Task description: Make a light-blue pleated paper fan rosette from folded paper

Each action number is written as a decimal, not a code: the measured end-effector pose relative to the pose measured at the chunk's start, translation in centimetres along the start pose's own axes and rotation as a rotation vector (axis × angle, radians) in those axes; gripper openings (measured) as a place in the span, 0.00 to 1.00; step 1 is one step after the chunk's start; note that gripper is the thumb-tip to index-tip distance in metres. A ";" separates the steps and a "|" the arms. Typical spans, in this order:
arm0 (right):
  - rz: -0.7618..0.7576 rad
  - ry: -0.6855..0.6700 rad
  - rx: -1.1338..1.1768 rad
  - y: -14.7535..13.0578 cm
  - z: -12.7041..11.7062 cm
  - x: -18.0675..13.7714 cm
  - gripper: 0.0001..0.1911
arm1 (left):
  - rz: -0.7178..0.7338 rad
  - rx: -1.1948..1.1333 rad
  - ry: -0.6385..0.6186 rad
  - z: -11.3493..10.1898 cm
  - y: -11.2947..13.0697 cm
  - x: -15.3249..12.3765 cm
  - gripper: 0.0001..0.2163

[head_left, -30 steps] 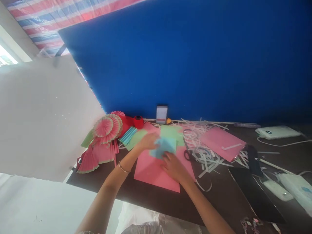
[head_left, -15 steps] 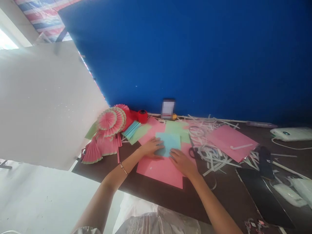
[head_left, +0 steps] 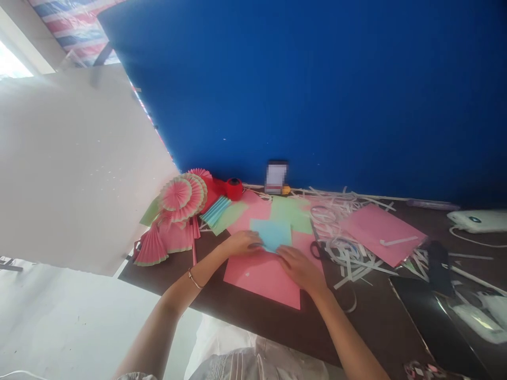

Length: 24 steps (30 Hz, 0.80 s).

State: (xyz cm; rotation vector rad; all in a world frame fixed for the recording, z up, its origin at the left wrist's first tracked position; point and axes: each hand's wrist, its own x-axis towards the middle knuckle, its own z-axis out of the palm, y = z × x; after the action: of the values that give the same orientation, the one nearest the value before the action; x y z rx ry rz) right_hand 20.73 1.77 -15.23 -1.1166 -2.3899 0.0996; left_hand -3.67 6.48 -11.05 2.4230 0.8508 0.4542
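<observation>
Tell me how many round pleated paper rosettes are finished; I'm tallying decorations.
2 show clearly: a small rosette in front, overlapping a bigger rosette, at the table's far left. A third may be hidden behind them.

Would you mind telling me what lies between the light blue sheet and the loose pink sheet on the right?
In the head view, scissors and white paper strips lie between the light blue sheet and the pink sheet.

Small paper sheet (head_left: 273,234): on the large paper sheet (head_left: 265,274), between left hand (head_left: 242,243) and right hand (head_left: 300,266).
Scissors (head_left: 317,248): just right of the sheets.
Paper strips (head_left: 348,253): right of the scissors.
Folded fans (head_left: 178,203): far left.
</observation>
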 end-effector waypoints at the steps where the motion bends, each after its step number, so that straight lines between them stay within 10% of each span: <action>1: 0.026 0.008 0.002 -0.1 -0.1 0.0 0.14 | -0.029 -0.027 0.008 -0.4 0.2 -0.3 0.13; 4: 0.142 0.026 0.069 -0.9 -0.9 0.2 0.15 | -0.071 -0.074 0.045 -0.9 0.5 -1.2 0.25; 15: 0.760 0.284 0.656 -2.9 -3.5 1.6 0.14 | -0.516 -0.678 0.391 -0.4 -0.4 -3.6 0.11; 24: 0.775 0.175 0.802 -3.2 -2.7 2.3 0.17 | -0.573 -0.914 0.661 0.2 -0.1 -3.2 0.16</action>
State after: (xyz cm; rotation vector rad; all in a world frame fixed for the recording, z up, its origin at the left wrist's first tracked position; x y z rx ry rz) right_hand 18.48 1.02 -11.08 -1.4431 -1.3906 1.0543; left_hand -5.97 4.38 -11.69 1.1251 1.1951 1.1307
